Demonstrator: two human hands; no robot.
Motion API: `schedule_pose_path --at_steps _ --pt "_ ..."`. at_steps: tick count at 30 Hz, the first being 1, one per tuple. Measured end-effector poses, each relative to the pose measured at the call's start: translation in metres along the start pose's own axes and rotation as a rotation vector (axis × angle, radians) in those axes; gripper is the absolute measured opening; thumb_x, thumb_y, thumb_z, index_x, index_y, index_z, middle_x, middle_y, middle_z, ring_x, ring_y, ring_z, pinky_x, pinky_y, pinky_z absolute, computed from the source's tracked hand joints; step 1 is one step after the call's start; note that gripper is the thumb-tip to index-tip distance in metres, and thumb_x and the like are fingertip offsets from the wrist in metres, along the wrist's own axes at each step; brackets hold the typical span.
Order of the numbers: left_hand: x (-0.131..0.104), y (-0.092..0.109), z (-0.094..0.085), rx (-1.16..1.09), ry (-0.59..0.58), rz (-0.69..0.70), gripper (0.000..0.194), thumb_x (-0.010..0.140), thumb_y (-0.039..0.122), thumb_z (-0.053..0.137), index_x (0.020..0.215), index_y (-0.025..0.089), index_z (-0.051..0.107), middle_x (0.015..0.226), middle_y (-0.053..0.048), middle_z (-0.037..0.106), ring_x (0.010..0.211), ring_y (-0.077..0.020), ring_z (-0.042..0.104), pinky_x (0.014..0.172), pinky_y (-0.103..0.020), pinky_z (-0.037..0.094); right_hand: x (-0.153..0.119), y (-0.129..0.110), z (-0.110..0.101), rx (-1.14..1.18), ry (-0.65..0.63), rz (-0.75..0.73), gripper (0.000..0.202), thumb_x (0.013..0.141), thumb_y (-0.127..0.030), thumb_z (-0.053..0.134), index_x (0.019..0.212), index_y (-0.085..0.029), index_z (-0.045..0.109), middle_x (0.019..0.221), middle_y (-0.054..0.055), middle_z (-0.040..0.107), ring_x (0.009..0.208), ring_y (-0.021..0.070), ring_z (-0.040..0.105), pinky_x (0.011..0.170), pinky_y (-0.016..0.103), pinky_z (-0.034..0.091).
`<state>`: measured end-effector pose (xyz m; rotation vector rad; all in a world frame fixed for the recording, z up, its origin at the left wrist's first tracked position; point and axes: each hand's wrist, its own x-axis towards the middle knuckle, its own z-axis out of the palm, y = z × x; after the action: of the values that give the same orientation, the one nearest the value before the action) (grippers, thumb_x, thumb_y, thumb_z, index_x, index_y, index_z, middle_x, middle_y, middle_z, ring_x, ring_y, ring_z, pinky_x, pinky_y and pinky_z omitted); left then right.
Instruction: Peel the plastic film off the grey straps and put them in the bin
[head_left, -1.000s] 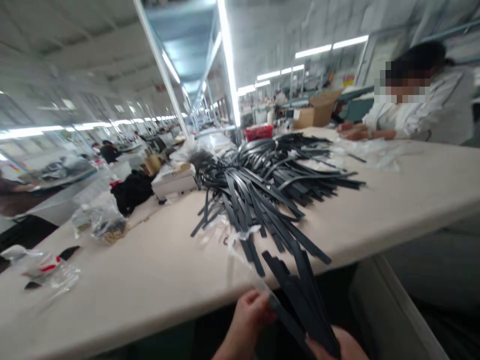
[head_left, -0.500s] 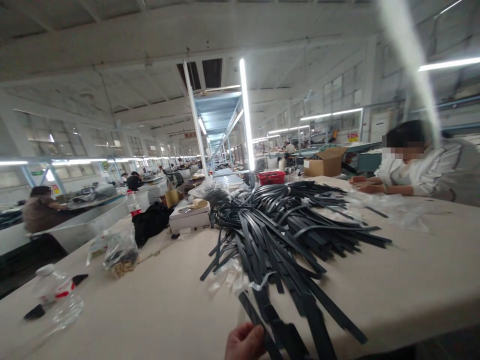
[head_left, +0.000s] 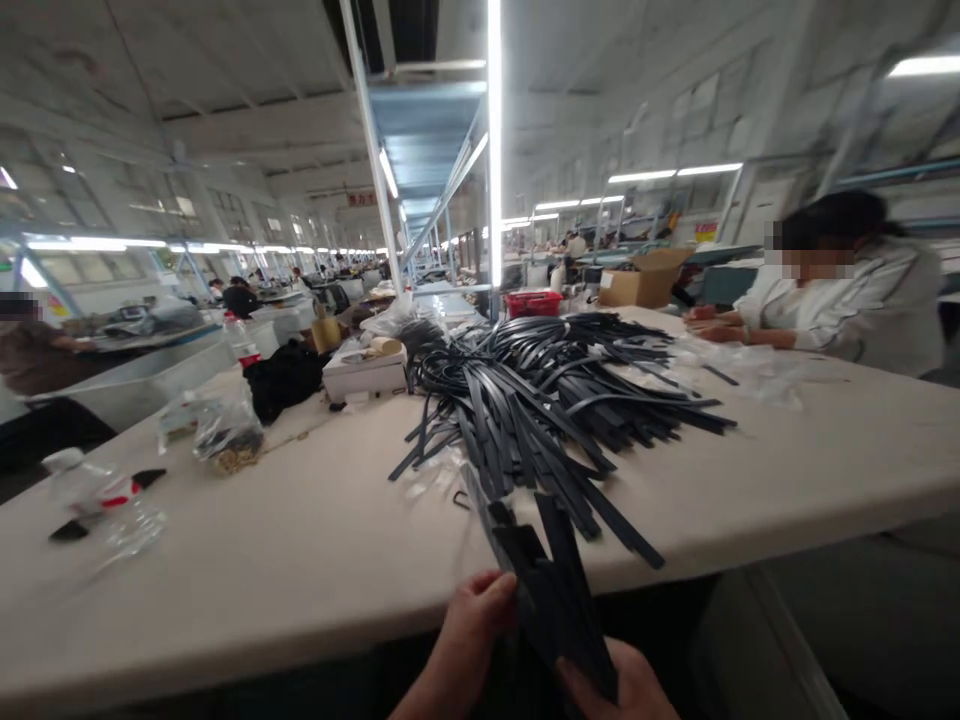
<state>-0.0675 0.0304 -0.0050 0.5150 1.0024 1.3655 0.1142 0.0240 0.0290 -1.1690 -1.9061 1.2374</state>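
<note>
A bunch of dark flat straps [head_left: 536,575] hangs over the table's front edge between my two hands. My left hand [head_left: 480,610] pinches a strap at the bunch's left side, thumb on top. Lower down, my right hand [head_left: 619,685] is closed around the bunch near its ends, with the thumb across the front; its other fingers are partly hidden. Beyond my hands, a large pile of similar dark straps [head_left: 517,400] fans out across the table, some looped and tied in bundles. Clear plastic film [head_left: 435,475] lies beside the straps.
The pale table [head_left: 300,540] holds a clear bottle [head_left: 112,505], a plastic bag of small parts [head_left: 229,430], black cloth [head_left: 285,382], a white box [head_left: 364,375] and a red basket [head_left: 534,303]. A cardboard box [head_left: 645,280] stands behind. A co-worker [head_left: 862,290] leans on the table's right side.
My right hand has come into view, gripping the strap bunch. The bunch's near ends are lifted and drawn past the table edge. The view has tilted down, showing the table's front edge.
</note>
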Motion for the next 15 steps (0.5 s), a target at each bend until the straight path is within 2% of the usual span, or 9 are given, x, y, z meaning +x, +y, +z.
schedule_pose_path --at_steps 3,7,10,13,15 --pt "-0.017 0.0 0.007 -0.014 -0.055 -0.046 0.041 0.061 0.047 0.085 0.076 0.01 0.074 0.073 -0.007 0.071 0.066 -0.0153 0.063 0.073 -0.029 0.049 -0.005 -0.005 -0.002 -0.032 0.048 0.043 0.045 0.084 -0.058 0.052 0.065 -0.017 0.059 0.061 0.002 0.056 0.06 0.0179 0.049 0.054 0.027 0.041" --pt "-0.034 -0.006 0.014 0.018 -0.057 -0.055 0.039 0.06 0.044 0.086 0.077 0.01 0.075 0.074 -0.008 0.071 0.068 -0.017 0.062 0.075 -0.029 0.047 -0.011 -0.006 -0.007 -0.079 0.003 0.082 0.043 0.084 -0.055 0.053 0.064 -0.018 0.058 0.061 0.002 0.057 0.059 0.0184 0.05 0.053 0.028 0.041" --pt "-0.045 -0.013 0.016 0.077 -0.118 -0.097 0.036 0.064 0.042 0.083 0.079 0.01 0.077 0.075 -0.009 0.072 0.068 -0.0179 0.062 0.074 -0.03 0.046 -0.016 -0.003 -0.007 -0.096 -0.012 0.112 0.045 0.085 -0.057 0.052 0.064 -0.018 0.059 0.062 0.003 0.059 0.06 0.0196 0.053 0.054 0.028 0.043" --pt "-0.048 -0.014 0.014 0.106 -0.149 -0.113 0.03 0.069 0.039 0.079 0.079 0.01 0.077 0.075 -0.008 0.072 0.067 -0.0169 0.06 0.072 -0.029 0.045 -0.019 0.002 -0.005 -0.095 0.011 0.12 0.044 0.084 -0.057 0.054 0.066 -0.018 0.061 0.063 0.004 0.061 0.062 0.0208 0.055 0.056 0.029 0.045" --pt "-0.045 -0.008 0.01 0.101 -0.124 -0.055 0.028 0.071 0.037 0.078 0.081 0.011 0.077 0.076 -0.007 0.072 0.07 -0.0167 0.06 0.073 -0.028 0.045 -0.022 0.005 -0.005 -0.093 0.013 0.133 0.043 0.083 -0.056 0.056 0.066 -0.017 0.062 0.063 0.003 0.061 0.061 0.0205 0.055 0.055 0.028 0.045"
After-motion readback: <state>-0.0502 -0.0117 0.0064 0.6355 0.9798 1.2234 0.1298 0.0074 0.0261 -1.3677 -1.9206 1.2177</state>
